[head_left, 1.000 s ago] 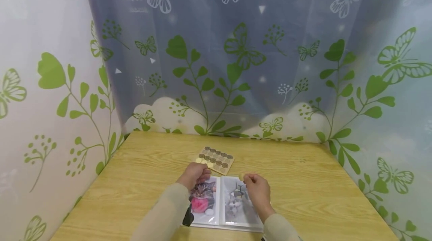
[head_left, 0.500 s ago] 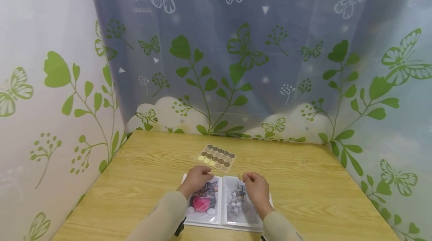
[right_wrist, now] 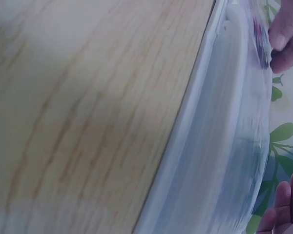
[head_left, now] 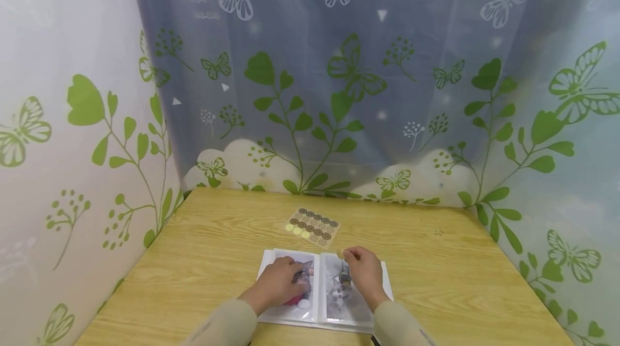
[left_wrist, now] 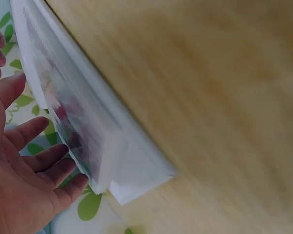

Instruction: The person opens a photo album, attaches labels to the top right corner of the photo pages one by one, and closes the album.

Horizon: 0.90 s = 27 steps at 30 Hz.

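An open photo album [head_left: 318, 320] with clear sleeves lies on the table, a cat picture on its left page and a grey picture on its right. My left hand [head_left: 277, 283] is over the left page, covering part of the cat; in the left wrist view its fingers [left_wrist: 44, 158] are spread at the album's edge. Between thumb and forefinger, my right hand [head_left: 366, 276] pinches a small round tan sticker [head_left: 340, 254] above the top of the right page. The right wrist view shows only that hand's fingertips [right_wrist: 283, 200], with the sticker hidden.
Beyond the album lies a tan sticker sheet [head_left: 314, 227] with rows of dark round stickers and some pale yellow spots. The wood-grain table [head_left: 218, 238] ends at a curtain [head_left: 310, 120] printed with leaves and butterflies, which also hangs on both sides.
My left hand has moved down from the album's top edge onto the left page, uncovering the sticker sheet. My right hand still pinches the sticker and has shifted slightly left.
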{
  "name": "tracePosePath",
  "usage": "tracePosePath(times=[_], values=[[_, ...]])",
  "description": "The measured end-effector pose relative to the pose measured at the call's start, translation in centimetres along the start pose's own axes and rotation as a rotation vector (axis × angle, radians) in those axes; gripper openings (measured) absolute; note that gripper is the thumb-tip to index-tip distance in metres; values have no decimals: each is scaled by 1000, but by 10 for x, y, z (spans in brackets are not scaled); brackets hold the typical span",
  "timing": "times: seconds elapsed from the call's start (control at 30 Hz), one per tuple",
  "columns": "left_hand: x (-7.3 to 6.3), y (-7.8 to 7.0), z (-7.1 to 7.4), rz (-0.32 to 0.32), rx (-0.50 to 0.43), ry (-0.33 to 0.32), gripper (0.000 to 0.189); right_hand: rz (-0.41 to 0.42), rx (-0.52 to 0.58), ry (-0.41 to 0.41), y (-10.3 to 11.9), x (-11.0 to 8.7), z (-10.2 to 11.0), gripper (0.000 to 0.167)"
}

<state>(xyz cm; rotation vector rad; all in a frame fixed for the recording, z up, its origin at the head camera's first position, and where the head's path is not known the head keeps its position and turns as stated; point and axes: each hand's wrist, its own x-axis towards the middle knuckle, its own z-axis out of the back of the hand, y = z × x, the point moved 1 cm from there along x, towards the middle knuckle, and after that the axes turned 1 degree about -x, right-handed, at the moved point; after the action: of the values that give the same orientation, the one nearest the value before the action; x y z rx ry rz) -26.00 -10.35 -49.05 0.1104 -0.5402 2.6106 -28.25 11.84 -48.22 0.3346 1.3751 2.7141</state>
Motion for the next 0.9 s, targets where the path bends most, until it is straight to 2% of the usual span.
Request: tracePosePath(times=[0.17,0.4,0.63,0.9], values=[[-16,4,1,27,-9,16,55,7,-17,6,-1,3,-5,19],[-33,14,3,59,-128,37,68,-1,-8,15,0,7,-12,17],[-38,18,3,69,-189,71,73,5,-1,45,5,8,-16,15],[-40,20,2,53,-186,73,73,60,-51,51,8,11,-26,15]])
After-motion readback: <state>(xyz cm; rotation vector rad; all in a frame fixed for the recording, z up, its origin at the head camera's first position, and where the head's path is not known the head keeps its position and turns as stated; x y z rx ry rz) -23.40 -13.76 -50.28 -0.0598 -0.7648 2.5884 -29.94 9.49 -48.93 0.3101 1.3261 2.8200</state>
